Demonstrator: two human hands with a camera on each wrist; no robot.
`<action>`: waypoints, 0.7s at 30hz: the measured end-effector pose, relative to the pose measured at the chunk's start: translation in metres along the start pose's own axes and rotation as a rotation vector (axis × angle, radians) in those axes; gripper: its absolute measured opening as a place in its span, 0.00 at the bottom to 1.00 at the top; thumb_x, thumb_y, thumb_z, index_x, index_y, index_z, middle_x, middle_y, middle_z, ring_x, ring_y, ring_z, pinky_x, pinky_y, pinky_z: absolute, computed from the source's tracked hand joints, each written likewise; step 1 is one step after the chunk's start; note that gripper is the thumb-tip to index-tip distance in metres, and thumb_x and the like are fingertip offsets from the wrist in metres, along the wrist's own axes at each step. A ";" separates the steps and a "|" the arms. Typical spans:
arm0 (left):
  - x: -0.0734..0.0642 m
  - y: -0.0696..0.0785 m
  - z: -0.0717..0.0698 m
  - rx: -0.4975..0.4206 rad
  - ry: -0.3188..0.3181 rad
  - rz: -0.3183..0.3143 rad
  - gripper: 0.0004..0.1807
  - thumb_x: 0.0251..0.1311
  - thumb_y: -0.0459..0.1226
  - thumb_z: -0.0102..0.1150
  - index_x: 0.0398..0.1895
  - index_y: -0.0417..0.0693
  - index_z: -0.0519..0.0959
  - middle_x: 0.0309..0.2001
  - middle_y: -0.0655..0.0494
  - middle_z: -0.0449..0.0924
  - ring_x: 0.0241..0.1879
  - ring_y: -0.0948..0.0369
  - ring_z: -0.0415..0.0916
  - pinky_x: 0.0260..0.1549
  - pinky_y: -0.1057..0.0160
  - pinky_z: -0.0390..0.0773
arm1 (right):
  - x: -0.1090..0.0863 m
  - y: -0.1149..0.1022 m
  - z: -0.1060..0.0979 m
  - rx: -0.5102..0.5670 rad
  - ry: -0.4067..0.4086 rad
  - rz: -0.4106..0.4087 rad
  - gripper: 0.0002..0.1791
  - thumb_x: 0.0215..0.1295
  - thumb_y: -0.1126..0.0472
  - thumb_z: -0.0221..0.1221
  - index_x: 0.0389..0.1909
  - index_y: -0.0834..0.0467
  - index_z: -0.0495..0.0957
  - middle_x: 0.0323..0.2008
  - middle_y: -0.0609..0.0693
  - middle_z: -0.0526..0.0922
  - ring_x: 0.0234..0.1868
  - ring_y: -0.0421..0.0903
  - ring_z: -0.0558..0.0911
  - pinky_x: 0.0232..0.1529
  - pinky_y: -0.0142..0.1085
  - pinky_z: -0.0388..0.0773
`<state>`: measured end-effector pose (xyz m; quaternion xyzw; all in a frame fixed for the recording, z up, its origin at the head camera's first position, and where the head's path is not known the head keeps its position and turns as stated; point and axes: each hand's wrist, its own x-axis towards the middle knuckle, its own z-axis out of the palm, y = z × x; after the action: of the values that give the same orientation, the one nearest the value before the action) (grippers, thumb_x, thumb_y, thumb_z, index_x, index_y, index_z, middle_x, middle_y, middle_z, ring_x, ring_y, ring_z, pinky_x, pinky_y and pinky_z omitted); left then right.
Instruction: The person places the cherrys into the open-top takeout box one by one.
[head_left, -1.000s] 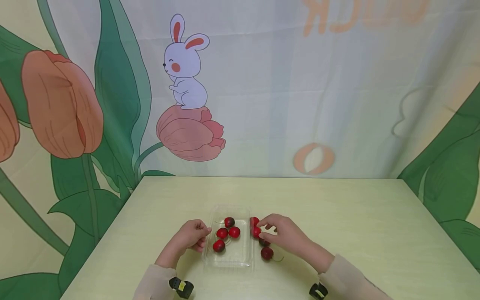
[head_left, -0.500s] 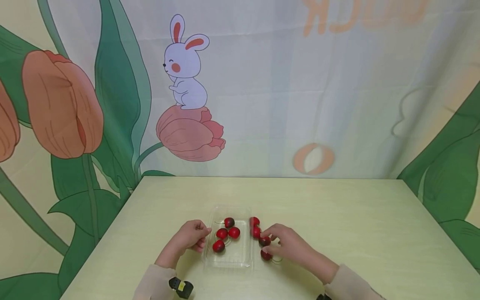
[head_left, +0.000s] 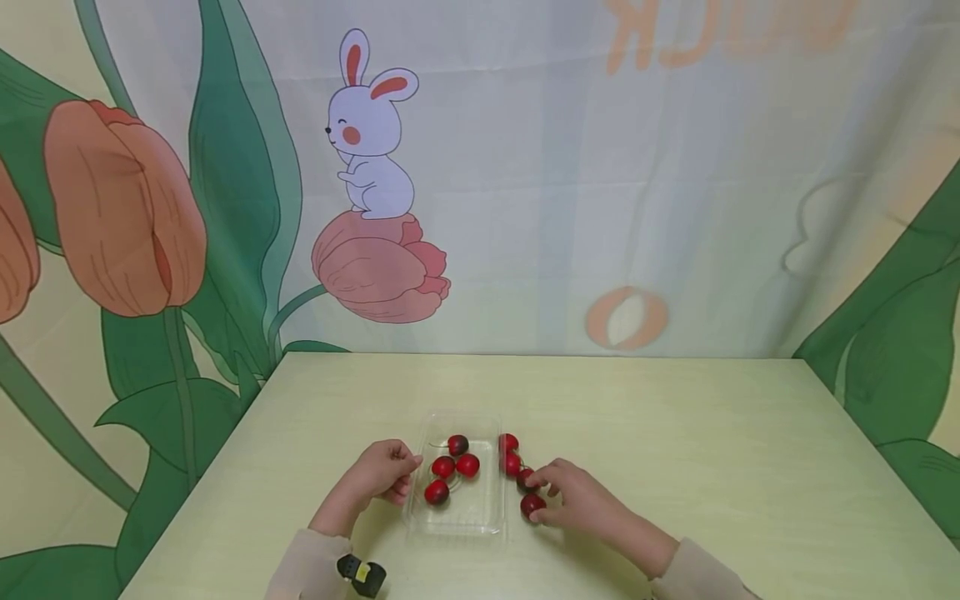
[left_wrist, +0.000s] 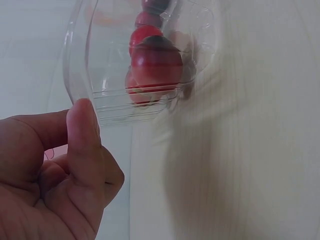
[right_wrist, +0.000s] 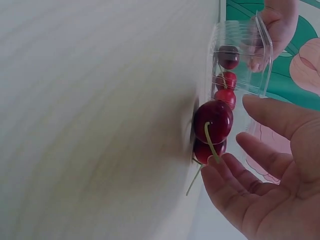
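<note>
My left hand (head_left: 381, 471) pinches the left rim of a clear plastic box (head_left: 487, 510) between thumb and fingers; the left wrist view shows the thumb (left_wrist: 82, 125) over that rim. Several red-and-dark cherries (head_left: 468, 465) lie inside the box. Just outside its right wall, several more cherries stand in a row. My right hand (head_left: 581, 500) is at the near end of this row, thumb and fingers spread around the nearest dark cherry (head_left: 531, 506). In the right wrist view, that cherry (right_wrist: 213, 121) has a green stem reaching down to the fingertips.
A pale wooden table (head_left: 675, 433) carries everything. Behind it hangs a curtain (head_left: 525, 208) printed with a rabbit and tulips. Two red cherries (head_left: 510, 462) sit right against the box's right side, and a dark one (head_left: 527, 480) lies nearer.
My right hand has moved toward me along the row, from the far red cherries to the nearest dark one. My left hand and the box have stayed in place.
</note>
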<state>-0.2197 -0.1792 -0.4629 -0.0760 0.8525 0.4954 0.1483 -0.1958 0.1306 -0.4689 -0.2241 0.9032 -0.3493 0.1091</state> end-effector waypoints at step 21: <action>0.000 0.002 -0.001 0.001 -0.006 -0.001 0.11 0.73 0.37 0.57 0.33 0.40 0.73 0.22 0.55 0.69 0.18 0.63 0.70 0.19 0.70 0.80 | 0.006 0.004 0.009 0.004 -0.034 0.050 0.18 0.54 0.67 0.74 0.46 0.63 0.82 0.41 0.53 0.83 0.41 0.45 0.79 0.38 0.33 0.77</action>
<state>-0.2198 -0.1792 -0.4611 -0.0749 0.8523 0.4951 0.1510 -0.1992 0.1244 -0.4784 -0.2074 0.9059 -0.3442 0.1337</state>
